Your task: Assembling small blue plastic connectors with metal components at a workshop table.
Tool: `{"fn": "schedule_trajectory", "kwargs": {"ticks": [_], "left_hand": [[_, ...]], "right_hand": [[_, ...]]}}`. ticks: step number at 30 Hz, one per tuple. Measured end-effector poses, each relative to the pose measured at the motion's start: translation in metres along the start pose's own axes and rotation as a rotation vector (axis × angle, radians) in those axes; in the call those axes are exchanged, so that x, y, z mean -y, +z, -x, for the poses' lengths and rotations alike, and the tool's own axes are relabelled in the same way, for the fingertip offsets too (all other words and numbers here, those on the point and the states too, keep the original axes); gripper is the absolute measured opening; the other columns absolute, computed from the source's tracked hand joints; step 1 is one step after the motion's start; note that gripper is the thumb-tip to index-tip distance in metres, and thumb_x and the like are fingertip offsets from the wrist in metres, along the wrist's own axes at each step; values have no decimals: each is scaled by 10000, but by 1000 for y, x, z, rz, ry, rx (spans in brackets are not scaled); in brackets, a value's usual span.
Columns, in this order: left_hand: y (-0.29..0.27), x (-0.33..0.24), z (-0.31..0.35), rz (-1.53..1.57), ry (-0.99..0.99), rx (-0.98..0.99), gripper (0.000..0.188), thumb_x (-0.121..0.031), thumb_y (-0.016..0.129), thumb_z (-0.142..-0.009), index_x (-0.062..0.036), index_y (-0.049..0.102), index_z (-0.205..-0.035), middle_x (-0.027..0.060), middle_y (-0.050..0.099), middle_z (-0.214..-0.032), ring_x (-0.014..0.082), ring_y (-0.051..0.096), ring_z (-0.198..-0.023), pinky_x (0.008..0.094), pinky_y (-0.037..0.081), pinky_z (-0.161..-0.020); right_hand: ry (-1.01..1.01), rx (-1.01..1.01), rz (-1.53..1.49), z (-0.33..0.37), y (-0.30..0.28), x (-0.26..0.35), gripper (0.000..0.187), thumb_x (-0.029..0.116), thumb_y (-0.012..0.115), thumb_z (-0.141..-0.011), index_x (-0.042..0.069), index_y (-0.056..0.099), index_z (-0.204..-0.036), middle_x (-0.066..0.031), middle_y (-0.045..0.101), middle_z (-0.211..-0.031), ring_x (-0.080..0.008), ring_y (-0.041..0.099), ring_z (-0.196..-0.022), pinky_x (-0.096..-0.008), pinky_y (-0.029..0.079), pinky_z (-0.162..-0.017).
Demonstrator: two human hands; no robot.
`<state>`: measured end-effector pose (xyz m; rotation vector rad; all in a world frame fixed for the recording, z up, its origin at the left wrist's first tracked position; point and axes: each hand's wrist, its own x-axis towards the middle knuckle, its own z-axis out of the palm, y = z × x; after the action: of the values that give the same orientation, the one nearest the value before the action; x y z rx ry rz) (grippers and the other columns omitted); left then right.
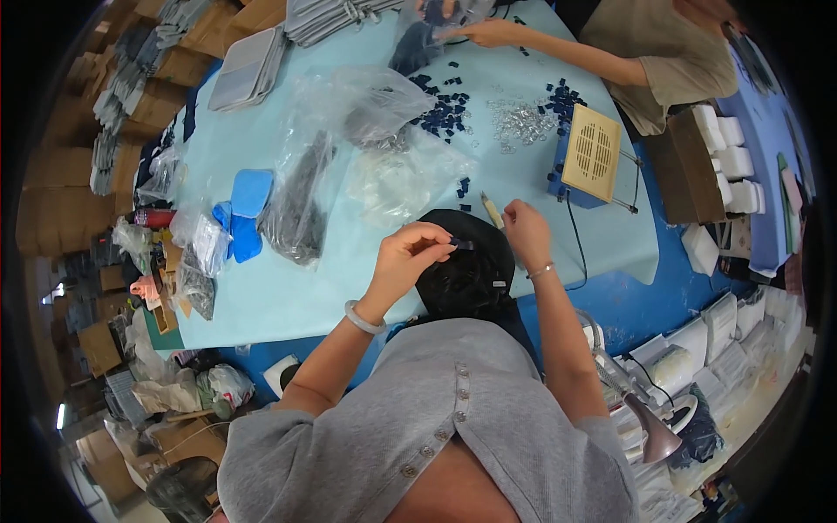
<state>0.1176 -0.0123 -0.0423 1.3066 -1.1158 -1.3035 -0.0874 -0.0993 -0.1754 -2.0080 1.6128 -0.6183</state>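
A black cap (471,272), its inside facing up and a small white label in it, sits at the table's near edge against my body. At its upper left, my left hand (410,259) is closed in a pinch on a small dark strap (459,245) over the cap's opening. Just right of the cap's rim is my right hand (528,234), its fingers curled together; what they hold, if anything, is hidden. Beside those fingers, a slim pale-yellow pen-like tool (490,209) lies on the table.
Clear plastic bags (375,109), dark blue pieces (449,113) and small clear pieces (523,120) cover the light blue table (349,296). A beige-and-blue box with a grille (593,152) stands at right, its cable trailing nearby. Across the table, another person's hand (488,33) touches a bag.
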Motion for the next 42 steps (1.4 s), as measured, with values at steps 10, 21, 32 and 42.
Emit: {"fn": "schedule_trajectory", "kwargs": {"ticks": [10,21,32,42], "left_hand": [[-14,-4,6,190,-115,-130,93,27,608,-807,9,602,-899,62,627,-853,126,615,-780,224,499,-720],[-18,5,1,316,-151,-120,128,-37,599,-838,13,590,-956,78,627,-861,146,619,-802,243,512,-733],[-7,-6,-10,417,-172,-42,114,-47,572,-859,-4,582,-964,57,619,-864,117,618,-808,212,515,-721],[6,-12,-18,464,-181,4,113,-50,582,-855,0,581,-957,67,613,-869,135,616,-808,231,515,-742]], "right_hand": [[144,276,332,-15,40,-7,169,202,640,-736,66,595,-826,-122,615,-848,-314,612,-801,-414,494,-646],[31,192,-257,-16,11,-1,115,83,595,-796,48,514,-870,-106,598,-817,-278,610,-718,-351,477,-627],[232,382,-1479,17,-87,56,117,68,505,-882,46,470,-992,-24,517,-804,-80,465,-680,-212,370,-606],[169,240,-1269,34,-116,75,140,116,549,-872,58,475,-975,-3,517,-800,-54,431,-688,-176,341,-605]]}}
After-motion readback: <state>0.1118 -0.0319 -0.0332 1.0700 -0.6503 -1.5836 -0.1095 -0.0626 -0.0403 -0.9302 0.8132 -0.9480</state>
